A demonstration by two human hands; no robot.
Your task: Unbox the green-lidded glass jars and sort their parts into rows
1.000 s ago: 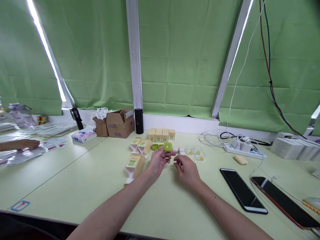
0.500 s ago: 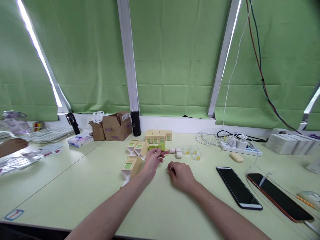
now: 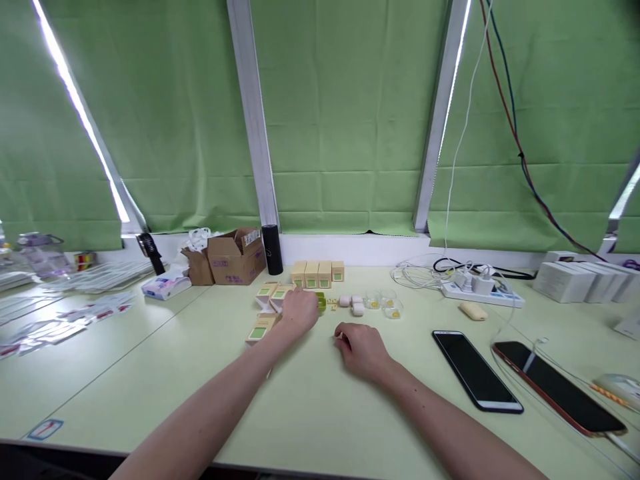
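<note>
My left hand [image 3: 300,309] reaches forward, back of the hand up, beside a green plastic piece [image 3: 321,302]. Its fingers are hidden behind the hand. Under and left of it stand small cream boxes with open flaps and green windows, among them a front box [image 3: 261,327]. My right hand [image 3: 363,350] rests on the table with fingers curled together; what they hold, if anything, is hidden. Ahead of it lie tiny yellow pieces [image 3: 333,303], several pale pink blocks [image 3: 357,309] and clear cups with yellow centres [image 3: 393,309].
Closed cream boxes [image 3: 318,274] stand in a row at the back. A black cylinder [image 3: 271,249] and a cardboard box [image 3: 235,256] are behind left. To the right lie a phone [image 3: 477,371], a second phone [image 3: 557,387], a power strip [image 3: 483,294] and cables.
My left hand has moved forward and left, from open beside the green pieces to over the boxes, covering part of them. My right hand stays in place. A co-worker's hand at far left has gone out of view.
</note>
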